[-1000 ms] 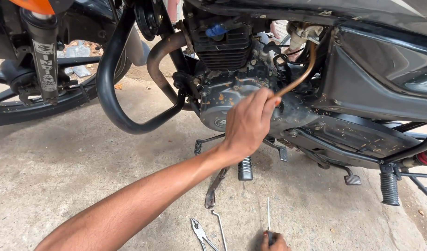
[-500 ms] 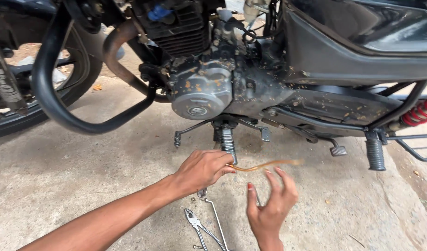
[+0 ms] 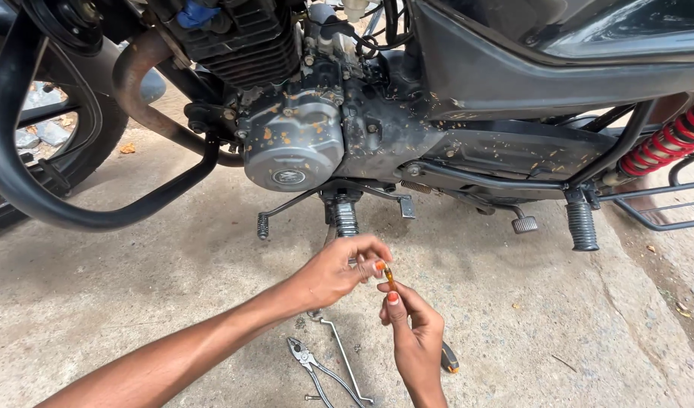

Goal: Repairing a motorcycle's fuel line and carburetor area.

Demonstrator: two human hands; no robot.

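— While I've got both hands on it, ask away.

— What are you holding, and where is it?

— One small brownish tube piece [image 3: 389, 275], low in front of the motorcycle's engine [image 3: 294, 143], above the concrete floor [image 3: 135, 287]. My left hand [image 3: 339, 268] comes in from the left with its fingers curled round the upper end; my right hand [image 3: 413, 329] rises from below and pinches the lower end between thumb and forefinger. Both hands are closed on it, neither is spread open.

— Which way does it run?

— Its long axis stands close to upright, tilted slightly, so it lies between the hands: just right of my left, just above my right. How much more of it sits inside my left fist I cannot tell; only a short stretch shows.

— Which hand is nearer?

— Both are touching it. The left covers more of it, as far as I can judge.

— And around you, counted?

— One pair of pliers [image 3: 305, 357] on the floor below my left forearm, handles pointing towards me. One long thin bent metal tool [image 3: 343, 355] just beside the pliers, on their right. One dark tool with an orange tip [image 3: 449, 357], partly hidden behind my right wrist. Further up, one ribbed footpeg [image 3: 345, 215] under the engine, another footpeg [image 3: 582, 224] to the right, and one red spring shock [image 3: 664, 143] at the far right.
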